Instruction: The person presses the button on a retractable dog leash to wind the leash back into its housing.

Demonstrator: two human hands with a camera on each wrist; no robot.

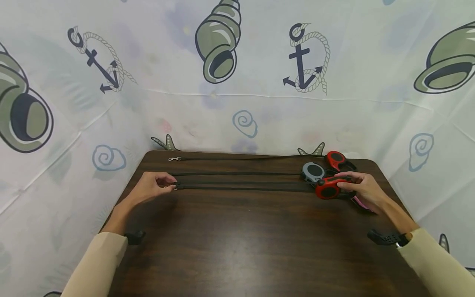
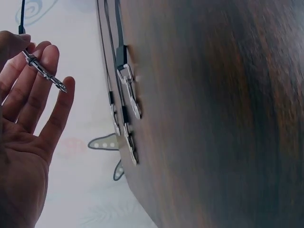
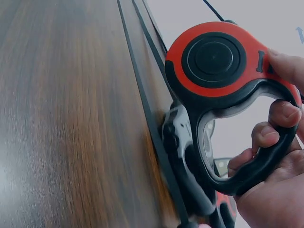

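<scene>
My right hand [image 1: 366,190] holds a red-and-black retractable leash [image 3: 213,59], with fingers curled through its handle loop and the thumb on its casing. Its dark strap stretches leftward to my left hand [image 1: 151,189]. There the thumb and fingers pinch the strap's end, and a metal snap hook [image 2: 47,75] lies across the fingers. Behind the held leash lie a grey retractable leash [image 1: 313,171] and another red one [image 1: 335,159], their straps drawn out to the left. A pink item [image 1: 363,205] shows partly beneath my right hand.
Three metal snap hooks, including the nearest hook [image 2: 133,95], lie near the left end of the brown wooden table [image 1: 241,239]. Patterned white cloth [image 1: 259,78] hangs behind and at both sides of the table.
</scene>
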